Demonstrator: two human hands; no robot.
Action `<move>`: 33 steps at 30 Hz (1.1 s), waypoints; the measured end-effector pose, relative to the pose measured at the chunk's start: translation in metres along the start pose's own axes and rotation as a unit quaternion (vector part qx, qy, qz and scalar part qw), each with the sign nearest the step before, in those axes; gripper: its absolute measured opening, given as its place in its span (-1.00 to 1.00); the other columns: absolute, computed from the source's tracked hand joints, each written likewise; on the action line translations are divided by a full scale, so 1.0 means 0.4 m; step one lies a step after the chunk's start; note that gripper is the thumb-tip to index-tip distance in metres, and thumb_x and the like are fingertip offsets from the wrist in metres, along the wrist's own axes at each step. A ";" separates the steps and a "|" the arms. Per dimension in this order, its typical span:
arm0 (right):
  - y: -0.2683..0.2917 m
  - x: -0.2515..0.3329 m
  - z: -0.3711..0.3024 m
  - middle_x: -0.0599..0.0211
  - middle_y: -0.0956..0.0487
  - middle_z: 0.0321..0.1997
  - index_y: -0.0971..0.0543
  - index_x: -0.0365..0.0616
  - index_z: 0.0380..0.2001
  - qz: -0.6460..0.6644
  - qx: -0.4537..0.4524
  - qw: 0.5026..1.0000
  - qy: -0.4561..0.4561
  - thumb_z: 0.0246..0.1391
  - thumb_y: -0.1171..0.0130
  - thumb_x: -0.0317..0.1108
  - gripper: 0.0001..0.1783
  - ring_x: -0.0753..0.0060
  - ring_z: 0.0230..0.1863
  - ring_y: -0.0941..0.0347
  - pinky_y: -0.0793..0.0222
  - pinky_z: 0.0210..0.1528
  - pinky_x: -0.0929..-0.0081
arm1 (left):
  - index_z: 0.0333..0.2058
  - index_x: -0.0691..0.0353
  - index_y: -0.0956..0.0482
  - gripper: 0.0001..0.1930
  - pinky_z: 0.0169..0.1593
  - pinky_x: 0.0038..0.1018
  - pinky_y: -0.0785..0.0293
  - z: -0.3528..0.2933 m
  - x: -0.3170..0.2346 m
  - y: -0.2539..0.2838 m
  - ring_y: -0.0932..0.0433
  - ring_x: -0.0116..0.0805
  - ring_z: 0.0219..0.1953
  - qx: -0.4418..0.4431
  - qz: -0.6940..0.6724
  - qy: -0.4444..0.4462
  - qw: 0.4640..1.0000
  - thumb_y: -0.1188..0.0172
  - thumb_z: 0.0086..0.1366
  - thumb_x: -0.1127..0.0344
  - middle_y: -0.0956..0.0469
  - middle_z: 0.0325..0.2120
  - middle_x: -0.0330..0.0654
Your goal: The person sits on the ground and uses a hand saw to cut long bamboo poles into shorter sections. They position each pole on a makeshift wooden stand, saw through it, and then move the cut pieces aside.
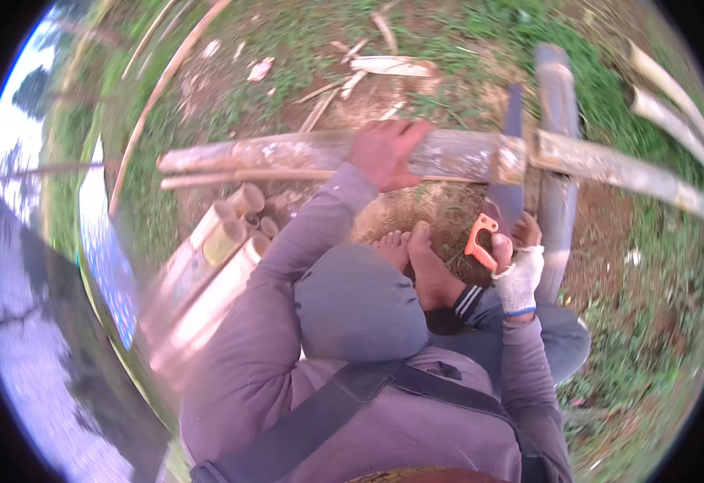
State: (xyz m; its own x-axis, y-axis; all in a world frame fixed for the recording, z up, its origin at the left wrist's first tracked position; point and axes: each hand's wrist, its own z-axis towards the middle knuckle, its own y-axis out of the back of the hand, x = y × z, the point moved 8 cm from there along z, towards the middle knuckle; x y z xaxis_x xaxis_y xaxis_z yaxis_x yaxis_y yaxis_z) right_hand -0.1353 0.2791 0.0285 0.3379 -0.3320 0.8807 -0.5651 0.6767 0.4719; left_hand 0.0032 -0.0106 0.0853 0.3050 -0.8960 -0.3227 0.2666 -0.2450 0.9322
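Observation:
A pale, weathered bamboo pole [287,150] lies across in front of me. My left hand [384,153] grips it from above near its middle, the fingers on the far side and the thumb on the near side. My right hand [519,262], in a white glove with bare fingertips, is closed round the orange handle of a handsaw [507,201]. The saw's blade crosses the pole towards its right end, its tip pointing away from me. How deep the blade sits in the bamboo I cannot tell.
A thick pole [559,105] runs near to far under the right end. Another bamboo length [626,169] stretches right from it. Cut bamboo pieces [221,241] are stacked on the left. Split offcuts [392,66] litter the ground beyond. My bare foot [432,274] is close to the saw.

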 end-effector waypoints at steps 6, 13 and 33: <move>-0.161 0.133 0.119 0.05 -0.47 0.39 -0.35 -0.23 0.46 0.422 0.181 0.860 -0.222 0.53 0.01 0.23 -0.21 0.09 0.39 -0.46 -0.44 0.40 0.03 | 0.33 0.01 -0.48 -0.07 0.18 -0.06 -0.52 -0.188 -0.018 0.083 -0.61 -0.01 0.10 -0.041 0.024 0.009 0.999 -0.62 -0.05 -0.05 -0.62 0.03 -0.09; -0.038 0.129 0.077 -0.11 -0.44 0.40 -0.22 -0.15 0.55 0.323 0.147 0.933 0.062 0.47 -0.22 -0.25 -0.29 -0.05 0.34 -0.48 -0.47 0.37 -0.02 | 0.41 0.23 -0.35 0.07 0.40 0.06 -0.30 -0.685 0.209 0.099 -0.48 0.04 0.30 -0.445 -0.308 0.475 0.694 -0.38 0.19 -0.50 -0.52 0.21 0.12; -0.091 0.096 0.210 -0.11 -0.44 0.41 -0.41 -0.37 0.40 0.447 0.135 0.867 -0.174 0.27 -0.26 0.17 -0.10 -0.06 0.41 -0.41 -0.35 0.43 -0.11 | 0.21 0.28 -0.47 -0.36 0.07 -0.10 -0.73 -0.723 0.169 0.105 -0.72 -0.14 -0.04 -0.627 -0.612 0.383 0.294 -0.56 0.28 0.17 -0.66 -0.06 -0.12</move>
State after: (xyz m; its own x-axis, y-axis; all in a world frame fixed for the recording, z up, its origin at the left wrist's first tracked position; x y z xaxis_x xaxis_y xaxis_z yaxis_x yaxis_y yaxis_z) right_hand -0.1650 0.1866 0.0488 -0.5469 0.0353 0.8364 -0.6556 0.6032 -0.4542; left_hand 0.2994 0.0259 0.0552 -0.7322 0.0424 -0.6798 0.5857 0.5486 -0.5967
